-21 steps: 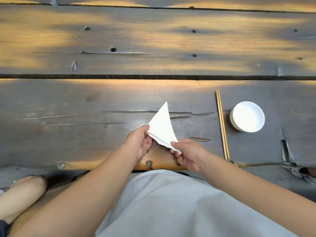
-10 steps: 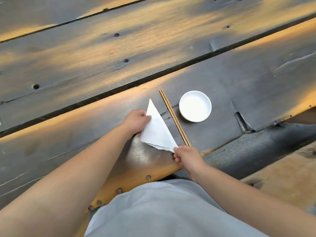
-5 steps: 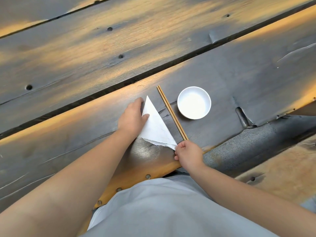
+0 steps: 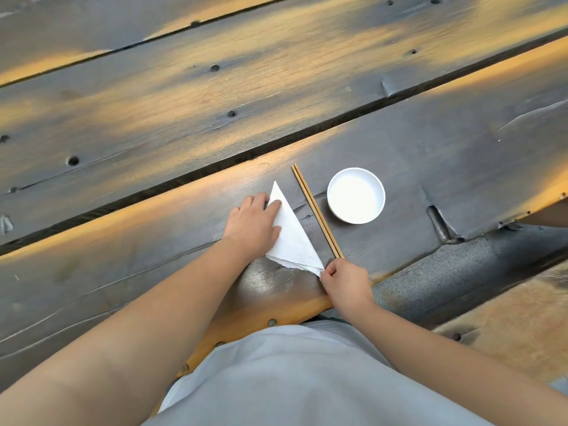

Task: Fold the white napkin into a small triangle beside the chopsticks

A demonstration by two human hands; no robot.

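The white napkin [image 4: 292, 238], folded into a narrow triangle, lies flat on the dark wooden table just left of the pair of wooden chopsticks [image 4: 316, 210]. My left hand [image 4: 253, 224] rests palm down on the napkin's left edge, fingers spread over the cloth. My right hand [image 4: 342, 279] pinches the napkin's near right corner between thumb and fingers, close to the near ends of the chopsticks.
A small white bowl [image 4: 356, 195] stands right of the chopsticks. The table [image 4: 430, 155] is made of wide planks with dark gaps; its near edge runs just behind my hands. A lower bench or ledge [image 4: 507, 318] lies at the right.
The napkin went from held in the air to lying on the table beside the chopsticks. My left hand flattened onto it; my right hand stayed pinching the near corner.
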